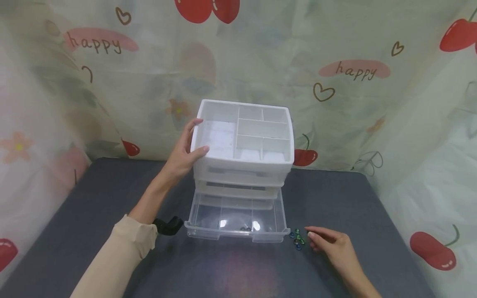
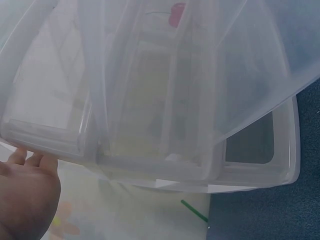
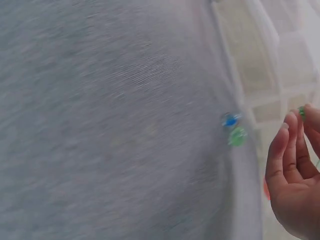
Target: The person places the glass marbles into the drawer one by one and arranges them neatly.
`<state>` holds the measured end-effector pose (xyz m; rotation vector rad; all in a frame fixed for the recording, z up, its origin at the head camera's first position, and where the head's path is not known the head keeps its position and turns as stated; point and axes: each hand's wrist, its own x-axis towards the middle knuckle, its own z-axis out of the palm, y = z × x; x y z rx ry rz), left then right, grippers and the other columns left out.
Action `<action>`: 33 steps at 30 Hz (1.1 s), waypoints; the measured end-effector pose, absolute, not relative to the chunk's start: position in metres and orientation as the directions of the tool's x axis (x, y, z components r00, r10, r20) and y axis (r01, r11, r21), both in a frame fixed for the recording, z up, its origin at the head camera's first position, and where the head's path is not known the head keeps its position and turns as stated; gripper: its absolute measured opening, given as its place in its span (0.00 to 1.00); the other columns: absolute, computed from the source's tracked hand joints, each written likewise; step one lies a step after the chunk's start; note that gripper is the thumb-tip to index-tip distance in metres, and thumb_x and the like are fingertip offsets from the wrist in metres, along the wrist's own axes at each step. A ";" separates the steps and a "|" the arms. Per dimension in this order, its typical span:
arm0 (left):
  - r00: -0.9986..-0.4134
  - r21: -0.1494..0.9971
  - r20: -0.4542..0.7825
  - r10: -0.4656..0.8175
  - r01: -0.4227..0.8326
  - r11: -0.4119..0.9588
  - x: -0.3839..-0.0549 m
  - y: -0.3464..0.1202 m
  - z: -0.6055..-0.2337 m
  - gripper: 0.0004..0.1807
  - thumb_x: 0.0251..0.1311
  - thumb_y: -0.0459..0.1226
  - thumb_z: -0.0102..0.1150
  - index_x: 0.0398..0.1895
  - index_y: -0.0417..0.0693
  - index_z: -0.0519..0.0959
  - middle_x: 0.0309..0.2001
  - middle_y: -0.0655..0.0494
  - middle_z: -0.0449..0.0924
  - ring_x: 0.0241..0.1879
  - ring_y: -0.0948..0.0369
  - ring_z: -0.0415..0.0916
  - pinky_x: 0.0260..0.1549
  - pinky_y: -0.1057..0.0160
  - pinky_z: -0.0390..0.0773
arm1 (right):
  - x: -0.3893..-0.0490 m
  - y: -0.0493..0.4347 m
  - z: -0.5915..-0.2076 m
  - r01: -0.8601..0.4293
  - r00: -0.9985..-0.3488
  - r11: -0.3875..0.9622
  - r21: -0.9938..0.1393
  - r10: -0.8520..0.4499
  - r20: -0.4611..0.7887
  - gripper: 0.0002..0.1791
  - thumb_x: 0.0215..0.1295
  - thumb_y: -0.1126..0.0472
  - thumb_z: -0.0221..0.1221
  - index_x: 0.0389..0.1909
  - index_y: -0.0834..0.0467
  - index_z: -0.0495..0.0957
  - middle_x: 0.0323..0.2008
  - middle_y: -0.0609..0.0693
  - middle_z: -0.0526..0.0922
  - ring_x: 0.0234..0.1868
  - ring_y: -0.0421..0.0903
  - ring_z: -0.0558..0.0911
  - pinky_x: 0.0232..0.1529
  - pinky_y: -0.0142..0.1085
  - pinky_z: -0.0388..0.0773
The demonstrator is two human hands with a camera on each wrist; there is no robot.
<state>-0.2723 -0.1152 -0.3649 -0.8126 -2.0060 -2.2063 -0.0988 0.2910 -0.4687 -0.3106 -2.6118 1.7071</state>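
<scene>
A white drawer organizer (image 1: 242,165) with a divided top tray stands mid-table, its clear bottom drawer (image 1: 236,236) pulled out. My left hand (image 1: 184,151) grips the organizer's upper left side, the thumb on the tray's rim. In the left wrist view, the fingers (image 2: 35,160) lie against the organizer's edge. Inside the drawer are a few dark marbles (image 1: 244,229). To its right, several green and blue glass marbles (image 1: 297,239) lie loosely grouped. Just right of them, my right hand (image 1: 337,248) pinches a green marble (image 3: 301,112) between thumb and fingertips.
A dark grey cloth (image 1: 354,203) covers the table. Behind and beside it hangs a pale curtain (image 1: 261,58) printed with cherries and hearts. A black object (image 1: 169,226) shows by my left wrist, close to the drawer's left corner.
</scene>
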 end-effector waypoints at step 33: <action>-0.850 0.903 0.430 0.306 0.396 -0.169 -0.274 -0.117 -0.368 0.37 0.65 0.31 0.58 0.74 0.59 0.55 0.73 0.38 0.52 0.57 0.53 0.66 0.45 0.62 0.75 | -0.125 0.235 -0.401 -0.080 -0.997 0.306 -0.949 -0.041 0.070 0.18 0.65 0.54 0.66 0.49 0.63 0.85 0.34 0.55 0.88 0.31 0.49 0.82 0.38 0.37 0.81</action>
